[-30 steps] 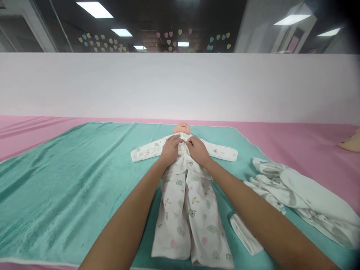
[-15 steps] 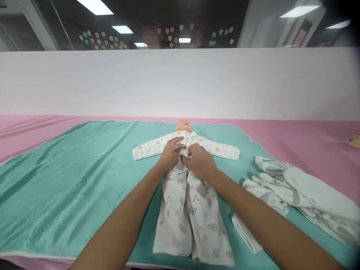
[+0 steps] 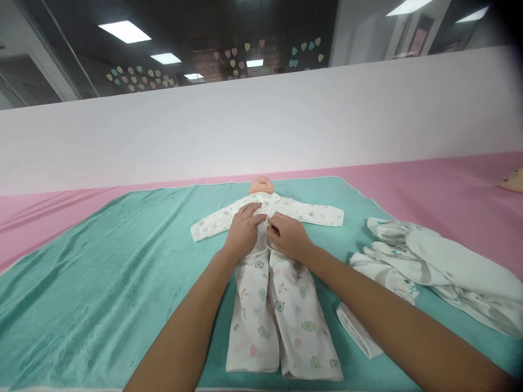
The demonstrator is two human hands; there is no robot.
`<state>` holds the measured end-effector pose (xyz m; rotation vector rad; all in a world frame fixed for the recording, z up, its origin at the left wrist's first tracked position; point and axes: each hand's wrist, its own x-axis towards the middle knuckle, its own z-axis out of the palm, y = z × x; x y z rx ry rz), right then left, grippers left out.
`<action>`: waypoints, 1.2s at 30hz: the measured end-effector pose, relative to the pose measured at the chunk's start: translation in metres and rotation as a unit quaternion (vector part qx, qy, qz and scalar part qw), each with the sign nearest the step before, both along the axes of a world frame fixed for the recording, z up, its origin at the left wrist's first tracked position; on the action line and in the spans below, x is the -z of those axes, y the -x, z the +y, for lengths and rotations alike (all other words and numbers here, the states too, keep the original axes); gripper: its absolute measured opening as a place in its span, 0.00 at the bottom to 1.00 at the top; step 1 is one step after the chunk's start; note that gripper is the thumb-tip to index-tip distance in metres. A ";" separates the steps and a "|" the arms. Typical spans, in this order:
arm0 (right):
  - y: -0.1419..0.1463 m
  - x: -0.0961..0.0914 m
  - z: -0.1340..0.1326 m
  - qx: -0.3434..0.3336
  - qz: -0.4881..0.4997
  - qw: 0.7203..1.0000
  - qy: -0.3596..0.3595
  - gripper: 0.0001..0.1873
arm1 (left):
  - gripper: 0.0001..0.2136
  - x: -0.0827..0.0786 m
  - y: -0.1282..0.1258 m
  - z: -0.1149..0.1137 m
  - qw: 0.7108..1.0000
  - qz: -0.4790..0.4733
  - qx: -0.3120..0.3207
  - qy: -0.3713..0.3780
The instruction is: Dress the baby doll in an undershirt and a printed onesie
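A baby doll (image 3: 261, 185) lies on its back on a turquoise blanket (image 3: 122, 283), head away from me. It wears a white printed baby top (image 3: 229, 216) with both sleeves spread out, and matching baby pants (image 3: 255, 326) with legs toward me. My left hand (image 3: 242, 228) rests on the chest, fingers stretched out and apart, their tips at the front opening. My right hand (image 3: 288, 234) is closed, pinching the top's front edge just right of the middle. What lies under the fingertips, such as any fastener, is hidden.
Crumpled white printed baby clothes (image 3: 433, 261) lie on the right of the blanket, beside a small folded white cloth (image 3: 359, 332). A pink sheet (image 3: 449, 185) shows around the blanket. Behind stands a white partition (image 3: 245, 130) below dark glass with heart stickers.
My view has tilted, so the partition's edge now slants. Both hands stay at the chest; my right fingers have curled closer together at the top's front edge.
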<state>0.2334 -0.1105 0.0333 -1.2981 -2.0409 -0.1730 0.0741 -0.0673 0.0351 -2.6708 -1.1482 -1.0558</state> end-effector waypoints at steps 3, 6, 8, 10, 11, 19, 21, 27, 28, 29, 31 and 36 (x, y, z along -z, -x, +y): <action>0.001 0.000 0.002 0.010 0.027 1.000 -0.006 0.11 | 0.18 -0.002 -0.003 -0.002 0.999 0.034 -0.001 -0.027; 0.003 0.001 0.004 0.035 0.050 0.998 -0.006 0.12 | 0.17 -0.003 -0.004 -0.002 0.999 0.028 -0.004 -0.017; 0.003 0.003 0.006 0.041 0.071 0.997 0.000 0.12 | 0.16 -0.003 -0.005 -0.002 1.000 0.019 -0.004 0.002; 0.003 0.004 0.007 0.042 0.104 0.994 0.009 0.11 | 0.15 -0.003 -0.006 -0.004 1.000 0.004 0.001 0.020; 0.003 0.004 0.008 0.042 0.123 0.991 0.013 0.11 | 0.14 -0.003 -0.006 -0.005 1.000 -0.007 0.005 0.026; -0.020 -0.002 0.017 0.030 0.315 0.944 0.089 0.15 | 0.11 -0.011 0.014 -0.002 0.985 -0.154 -0.057 0.054; -0.036 -0.001 0.023 0.067 0.339 0.933 0.098 0.15 | 0.11 -0.011 0.026 0.006 0.974 -0.189 -0.096 0.075; -0.107 0.005 0.028 0.220 0.123 0.929 0.269 0.12 | 0.06 -0.012 0.020 0.003 0.975 -0.168 -0.102 0.103; -0.115 0.006 0.026 0.246 0.077 0.917 0.304 0.11 | 0.09 -0.012 0.012 -0.002 0.980 -0.147 -0.094 0.093; -0.120 0.006 0.025 0.273 0.047 0.906 0.320 0.08 | 0.12 -0.013 0.004 -0.007 0.983 -0.128 -0.093 0.090; -0.118 0.007 0.020 0.318 0.020 0.907 0.276 0.05 | 0.14 -0.014 -0.009 -0.016 0.984 -0.101 -0.109 0.099; -0.056 0.004 0.012 0.119 0.086 0.988 0.050 0.12 | 0.04 -0.013 -0.004 -0.011 0.976 -0.113 -0.145 0.115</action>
